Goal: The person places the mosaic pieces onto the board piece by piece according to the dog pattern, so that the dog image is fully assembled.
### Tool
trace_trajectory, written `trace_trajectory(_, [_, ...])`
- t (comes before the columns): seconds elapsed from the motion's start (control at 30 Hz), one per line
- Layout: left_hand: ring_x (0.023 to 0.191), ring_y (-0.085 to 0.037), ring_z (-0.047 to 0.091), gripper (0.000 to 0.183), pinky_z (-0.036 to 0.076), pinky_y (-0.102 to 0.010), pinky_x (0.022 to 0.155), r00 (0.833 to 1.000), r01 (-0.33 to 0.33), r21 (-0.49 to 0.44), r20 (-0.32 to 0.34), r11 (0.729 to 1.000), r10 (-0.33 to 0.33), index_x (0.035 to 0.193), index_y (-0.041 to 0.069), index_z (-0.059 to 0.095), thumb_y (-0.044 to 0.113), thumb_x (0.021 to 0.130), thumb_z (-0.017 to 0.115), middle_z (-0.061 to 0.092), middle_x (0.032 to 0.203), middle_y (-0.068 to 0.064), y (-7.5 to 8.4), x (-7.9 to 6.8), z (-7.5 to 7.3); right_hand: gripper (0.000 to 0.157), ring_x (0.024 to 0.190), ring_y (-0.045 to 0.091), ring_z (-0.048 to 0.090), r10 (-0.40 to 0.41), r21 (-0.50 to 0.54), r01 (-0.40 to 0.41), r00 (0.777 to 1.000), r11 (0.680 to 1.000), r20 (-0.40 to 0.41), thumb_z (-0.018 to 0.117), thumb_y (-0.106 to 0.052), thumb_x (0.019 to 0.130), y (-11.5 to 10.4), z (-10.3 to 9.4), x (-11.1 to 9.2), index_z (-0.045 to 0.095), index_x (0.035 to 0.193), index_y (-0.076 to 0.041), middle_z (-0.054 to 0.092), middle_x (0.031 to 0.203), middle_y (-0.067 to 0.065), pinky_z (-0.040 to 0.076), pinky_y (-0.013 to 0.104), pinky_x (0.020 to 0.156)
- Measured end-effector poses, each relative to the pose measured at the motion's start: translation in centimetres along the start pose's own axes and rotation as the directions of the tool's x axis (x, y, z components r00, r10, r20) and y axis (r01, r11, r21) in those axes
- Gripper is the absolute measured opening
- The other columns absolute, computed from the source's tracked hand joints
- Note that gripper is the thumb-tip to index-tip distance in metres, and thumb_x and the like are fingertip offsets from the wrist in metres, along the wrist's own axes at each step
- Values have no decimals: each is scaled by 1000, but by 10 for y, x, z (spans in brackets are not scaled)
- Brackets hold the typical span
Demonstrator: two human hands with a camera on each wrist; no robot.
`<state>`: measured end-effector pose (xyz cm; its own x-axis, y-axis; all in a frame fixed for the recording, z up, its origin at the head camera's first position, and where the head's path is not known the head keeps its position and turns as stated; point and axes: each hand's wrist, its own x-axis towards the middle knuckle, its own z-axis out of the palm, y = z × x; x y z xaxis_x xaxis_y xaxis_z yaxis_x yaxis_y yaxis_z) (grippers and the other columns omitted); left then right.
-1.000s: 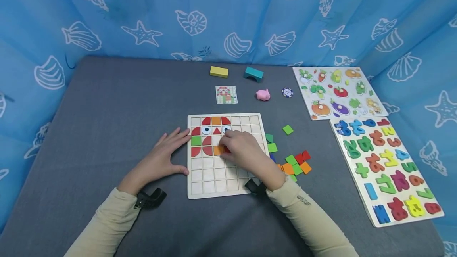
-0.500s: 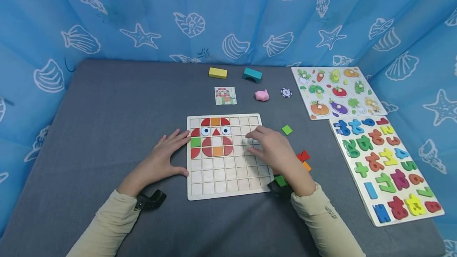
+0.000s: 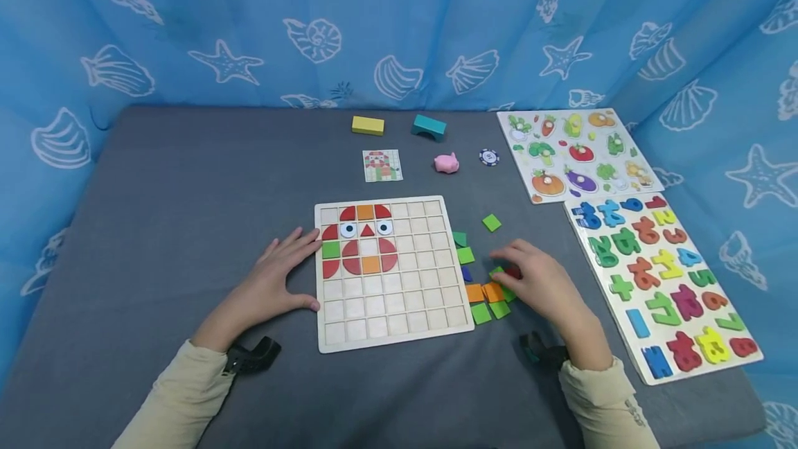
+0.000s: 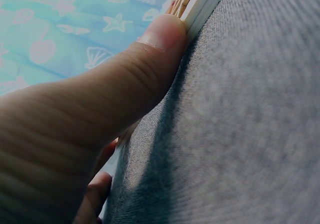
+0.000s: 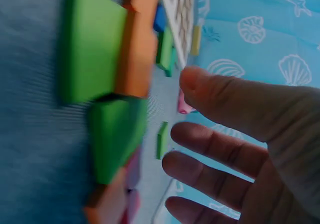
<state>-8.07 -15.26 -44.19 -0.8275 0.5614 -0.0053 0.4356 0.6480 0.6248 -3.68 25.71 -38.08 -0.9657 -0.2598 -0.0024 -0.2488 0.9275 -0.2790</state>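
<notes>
A pale wooden grid board (image 3: 405, 303) lies on the grey cloth, red, orange and green tiles and two eye discs filling part of its upper left. My left hand (image 3: 271, 289) is spread at the board's left edge, and its thumb (image 4: 165, 34) touches the side in the left wrist view. My right hand (image 3: 539, 279) is over the loose tiles right of the board, holding nothing. In the right wrist view its fingers (image 5: 190, 166) are relaxed and apart, beside green tiles (image 5: 95, 49) and an orange tile (image 5: 135, 59). The hand partly hides a red tile (image 3: 514, 272).
Behind the board are a small pattern card (image 3: 382, 165), a pink pig (image 3: 446, 163), a poker chip (image 3: 489, 157), a yellow block (image 3: 368, 125) and a teal arch block (image 3: 429, 126). To the right lie a vegetable puzzle (image 3: 526, 175) and a number puzzle (image 3: 661, 369).
My right hand has left a red tile in the grid and moved right, off the board to the loose tiles. My left hand stays at the board's edge. The head view has shifted slightly.
</notes>
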Motion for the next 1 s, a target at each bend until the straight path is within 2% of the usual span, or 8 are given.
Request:
trace_trajectory(0.1, [137,-21,5,99,4,-51,107,1000,4,3,-8,1000,-4,140,20,29,57,59,71,19,148,5,0,-2,-1,27,74,14,49,-45,14,45,999,999,7,69,-21,77,0,6,0,65,103,-13,57,93,2,43,34,66])
trace_trajectory(0.2, [137,-21,6,99,4,-51,107,1000,10,8,-8,1000,-10,140,20,29,57,59,71,19,147,4,0,-2,-2,28,75,13,49,-48,11,48,999,999,15,69,-21,78,-2,8,6,65,105,-14,57,94,1,44,34,67])
trace_trajectory(0.4, [137,-21,6,99,5,-52,107,1000,10,18,-1,1000,-10,140,20,29,57,59,71,19,147,4,2,-1,-3,33,79,16,52,-24,-37,27,998,999,63,68,-23,79,-8,13,26,63,110,-15,56,97,3,46,37,70])
trace_trajectory(0.6, [137,-21,7,99,6,-52,106,1000,-8,23,-4,1000,8,141,20,28,58,59,70,19,147,4,1,0,-1,27,78,17,52,4,-94,5,995,996,96,67,-26,79,-11,16,35,64,102,-13,57,95,2,46,37,69])
trace_trajectory(0.7, [137,-21,7,100,6,-52,106,1000,-15,30,-9,999,15,141,20,28,58,59,70,19,147,3,1,0,-1,27,75,17,52,1,-104,6,998,995,71,67,-27,78,-13,13,33,64,99,-12,58,93,2,47,37,67])
trace_trajectory(0.8, [137,-22,8,100,6,-52,106,1000,-14,26,-11,1000,14,140,19,29,58,58,70,21,147,1,2,0,-1,27,72,15,52,-28,-88,29,1000,996,12,68,-27,76,-22,8,29,63,98,-12,59,89,2,46,35,64])
trace_trajectory(0.9, [137,-23,8,100,6,-52,106,1000,-9,12,-15,1000,10,140,18,30,58,58,71,22,147,0,3,-1,-2,26,68,13,51,-109,-58,106,993,993,-54,69,-25,74,-40,7,30,64,95,-11,59,84,2,45,30,59])
trace_trajectory(1.0, [137,-23,8,101,6,-52,107,1000,-3,8,-20,1000,3,140,18,30,58,57,71,22,147,0,2,-2,-2,24,67,9,51,-207,-62,202,974,977,-92,71,-24,73,-65,13,36,65,93,-12,59,81,-1,44,26,56])
